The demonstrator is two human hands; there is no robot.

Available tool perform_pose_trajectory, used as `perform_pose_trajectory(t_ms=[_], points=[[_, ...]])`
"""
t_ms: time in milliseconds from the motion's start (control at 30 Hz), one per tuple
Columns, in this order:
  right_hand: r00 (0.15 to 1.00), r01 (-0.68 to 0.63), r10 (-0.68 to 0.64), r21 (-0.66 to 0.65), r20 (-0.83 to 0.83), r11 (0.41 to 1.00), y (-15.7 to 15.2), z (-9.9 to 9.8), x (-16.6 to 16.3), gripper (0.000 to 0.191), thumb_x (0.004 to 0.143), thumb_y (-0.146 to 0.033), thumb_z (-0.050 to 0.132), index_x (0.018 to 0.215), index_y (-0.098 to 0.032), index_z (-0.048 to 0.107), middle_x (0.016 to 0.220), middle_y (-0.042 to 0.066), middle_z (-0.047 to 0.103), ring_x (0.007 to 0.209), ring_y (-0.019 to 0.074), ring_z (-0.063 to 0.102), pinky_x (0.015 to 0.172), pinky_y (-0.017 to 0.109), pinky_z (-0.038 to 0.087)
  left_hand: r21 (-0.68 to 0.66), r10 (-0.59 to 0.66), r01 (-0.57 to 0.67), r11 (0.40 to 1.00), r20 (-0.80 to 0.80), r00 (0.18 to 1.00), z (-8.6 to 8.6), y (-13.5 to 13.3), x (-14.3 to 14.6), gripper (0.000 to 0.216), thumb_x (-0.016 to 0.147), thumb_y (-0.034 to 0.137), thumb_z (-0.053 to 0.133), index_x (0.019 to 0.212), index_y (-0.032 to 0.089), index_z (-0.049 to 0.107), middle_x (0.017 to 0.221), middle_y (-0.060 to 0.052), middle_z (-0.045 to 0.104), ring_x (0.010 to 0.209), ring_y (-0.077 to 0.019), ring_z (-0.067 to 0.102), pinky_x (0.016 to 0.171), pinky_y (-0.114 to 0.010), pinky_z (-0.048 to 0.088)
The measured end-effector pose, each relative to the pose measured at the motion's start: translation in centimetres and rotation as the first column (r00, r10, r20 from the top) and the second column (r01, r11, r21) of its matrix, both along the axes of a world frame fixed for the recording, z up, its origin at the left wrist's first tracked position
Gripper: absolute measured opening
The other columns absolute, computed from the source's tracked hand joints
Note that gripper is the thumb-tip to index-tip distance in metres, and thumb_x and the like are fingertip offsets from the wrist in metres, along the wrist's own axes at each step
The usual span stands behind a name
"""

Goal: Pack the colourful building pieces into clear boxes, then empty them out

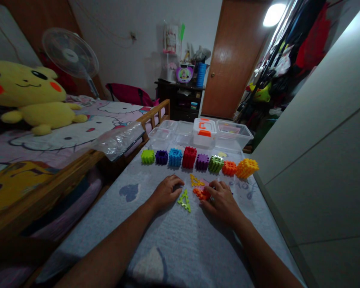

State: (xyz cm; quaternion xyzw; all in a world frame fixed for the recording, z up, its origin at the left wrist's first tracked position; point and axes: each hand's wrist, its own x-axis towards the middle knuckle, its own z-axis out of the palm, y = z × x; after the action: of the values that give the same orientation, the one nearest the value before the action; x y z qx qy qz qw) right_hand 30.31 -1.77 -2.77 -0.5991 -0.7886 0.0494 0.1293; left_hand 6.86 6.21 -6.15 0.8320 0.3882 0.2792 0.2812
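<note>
My left hand (167, 191) rests palm down on the grey cloth (180, 240), fingers curled loosely, right beside a lime green triangular piece (184, 201). My right hand (221, 201) lies on the cloth with its fingers closed on an orange toothed piece (201, 194). A yellow triangular piece (195, 181) lies between the hands, just beyond them. Behind it stands a row of several plastic cubes, from a lime green cube (148, 156) on the left through a red cube (189, 157) to a yellow-orange cube (247, 168) on the right.
Clear plastic tubs (234, 135) and a white box with orange latches (203, 133) stand behind the cubes. A crumpled clear plastic bag (120, 140) lies on the wooden bed rail at left. A white cabinet wall (318, 152) borders the right.
</note>
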Motion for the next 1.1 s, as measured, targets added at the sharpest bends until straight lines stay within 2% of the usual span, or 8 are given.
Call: perform_pose_trajectory(t_ms=[400, 533, 633, 833, 1100], points=[[0.994, -0.040, 0.034, -0.059, -0.108, 0.997, 0.5, -1.0, 0.5, 0.025, 0.083, -0.027, 0.061, 0.107, -0.020, 0.066, 0.108, 0.008, 0.058, 0.101, 0.0238, 0.047, 0.092, 0.038, 0.038, 0.000, -0.002, 0.002, 1.000, 0.012, 1.000, 0.2, -0.2, 0.0, 0.018, 0.079, 0.016, 0.056, 0.094, 0.018, 0.066, 0.098, -0.007, 0.065, 0.098, -0.0208, 0.060, 0.093, -0.035, 0.046], [0.988, -0.059, 0.049, -0.070, -0.146, 0.996, 0.7, -1.1, 1.1, 0.034, 0.081, -0.024, 0.062, 0.115, -0.019, 0.064, 0.110, 0.009, 0.058, 0.102, 0.0232, 0.048, 0.093, 0.038, 0.038, -0.002, 0.003, -0.003, 1.000, -0.004, 1.000, 0.1, -0.1, 0.0, 0.019, 0.079, 0.015, 0.056, 0.094, 0.018, 0.066, 0.099, -0.007, 0.065, 0.099, -0.0210, 0.060, 0.093, -0.035, 0.046], [0.987, -0.042, 0.030, -0.072, -0.160, 0.997, 1.0, -1.2, 1.7, 0.038, 0.082, -0.016, 0.058, 0.120, -0.018, 0.063, 0.109, 0.009, 0.059, 0.100, 0.0220, 0.049, 0.093, 0.037, 0.038, -0.009, -0.001, 0.001, 1.000, -0.007, 1.000, 0.2, -0.1, 0.0, 0.020, 0.078, 0.016, 0.056, 0.095, 0.018, 0.066, 0.099, -0.007, 0.065, 0.099, -0.0212, 0.059, 0.093, -0.035, 0.046], [0.996, -0.016, 0.006, -0.113, -0.091, 0.994, 1.8, -1.3, 2.1, 0.019, 0.085, -0.016, 0.058, 0.099, -0.020, 0.071, 0.101, 0.007, 0.061, 0.096, 0.0207, 0.050, 0.087, 0.034, 0.038, -0.011, -0.006, 0.006, 1.000, -0.002, 1.000, 0.2, -0.1, -0.1, 0.020, 0.079, 0.015, 0.055, 0.095, 0.017, 0.066, 0.099, -0.007, 0.065, 0.099, -0.0210, 0.059, 0.094, -0.036, 0.046], [0.998, 0.016, -0.022, -0.104, -0.058, 0.994, 2.0, -1.3, 1.9, 0.017, 0.081, -0.014, 0.059, 0.092, -0.018, 0.071, 0.096, 0.007, 0.062, 0.092, 0.0212, 0.051, 0.083, 0.033, 0.039, -0.014, 0.003, -0.003, 1.000, -0.010, 1.000, 0.2, -0.1, 0.0, 0.019, 0.079, 0.017, 0.056, 0.095, 0.018, 0.067, 0.100, -0.008, 0.065, 0.100, -0.0220, 0.059, 0.094, -0.037, 0.046]])
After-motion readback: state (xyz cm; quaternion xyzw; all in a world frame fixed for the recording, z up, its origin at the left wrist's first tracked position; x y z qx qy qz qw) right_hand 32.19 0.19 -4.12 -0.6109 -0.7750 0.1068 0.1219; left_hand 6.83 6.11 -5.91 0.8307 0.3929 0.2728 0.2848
